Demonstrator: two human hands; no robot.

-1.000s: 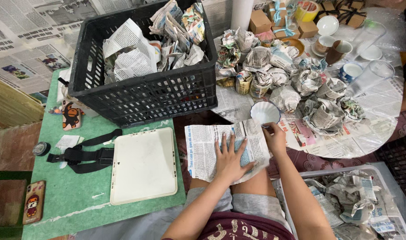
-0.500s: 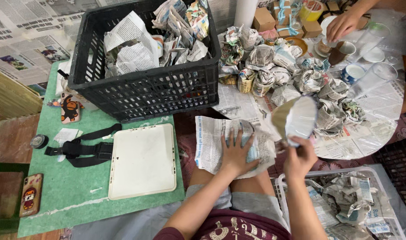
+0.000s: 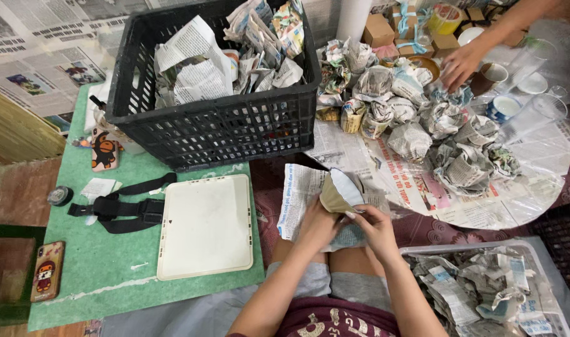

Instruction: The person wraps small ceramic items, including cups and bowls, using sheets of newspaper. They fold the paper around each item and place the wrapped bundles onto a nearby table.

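Both hands (image 3: 347, 228) half hide a tilted plate (image 3: 340, 192) over newspaper (image 3: 297, 200).

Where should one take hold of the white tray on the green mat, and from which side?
Grip the white tray at its right long edge, coming from the person's side. It lies flat with a raised rim all round, and that edge is free; the black strap touches the left edge.
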